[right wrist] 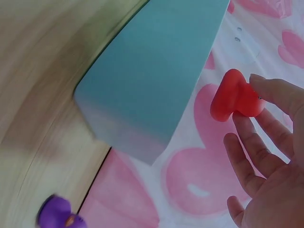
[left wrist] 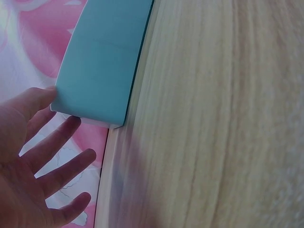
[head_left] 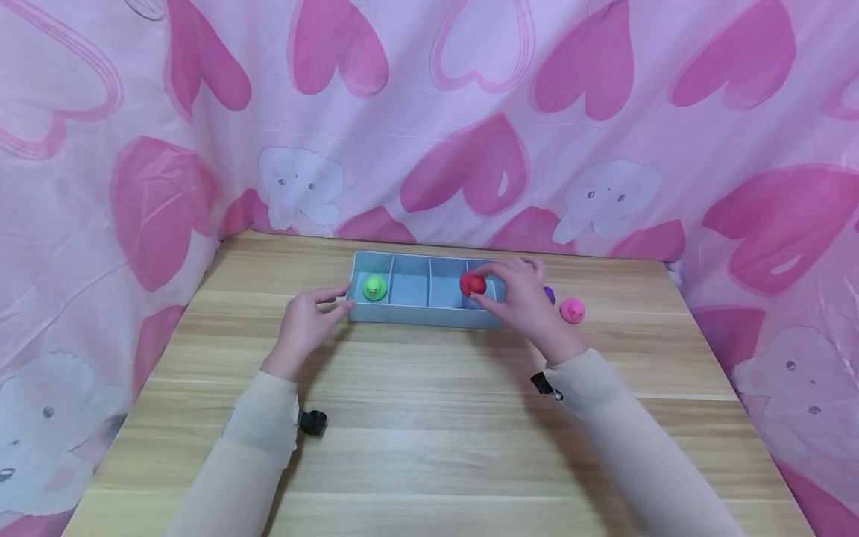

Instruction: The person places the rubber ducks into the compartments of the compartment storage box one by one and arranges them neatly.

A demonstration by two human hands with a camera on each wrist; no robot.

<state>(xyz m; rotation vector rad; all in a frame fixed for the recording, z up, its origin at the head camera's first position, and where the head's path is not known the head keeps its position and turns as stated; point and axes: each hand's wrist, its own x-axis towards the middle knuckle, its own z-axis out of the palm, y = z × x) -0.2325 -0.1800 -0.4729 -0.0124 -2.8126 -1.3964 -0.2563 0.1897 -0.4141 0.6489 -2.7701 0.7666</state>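
Observation:
My right hand (head_left: 526,302) pinches a red rubber duck (right wrist: 235,97) between thumb and fingertips, above the right end of a blue-grey divided box (head_left: 409,315). My left hand (head_left: 309,321) touches the box's left end with thumb and fingertips; its other fingers are spread and hold nothing. In the leftmost compartment sits a green rubber duck (head_left: 374,287). The two middle compartments look empty, and my right hand partly hides the rightmost one. A purple rubber duck (right wrist: 59,212), mostly hidden in the head view, and a pink rubber duck (head_left: 573,310) are on the table right of the box.
The box stands near the back of a wood-grain table (head_left: 416,432). A pink curtain (head_left: 463,149) printed with hearts hangs behind the table and along both sides. Each wrist carries a small black device (head_left: 312,422).

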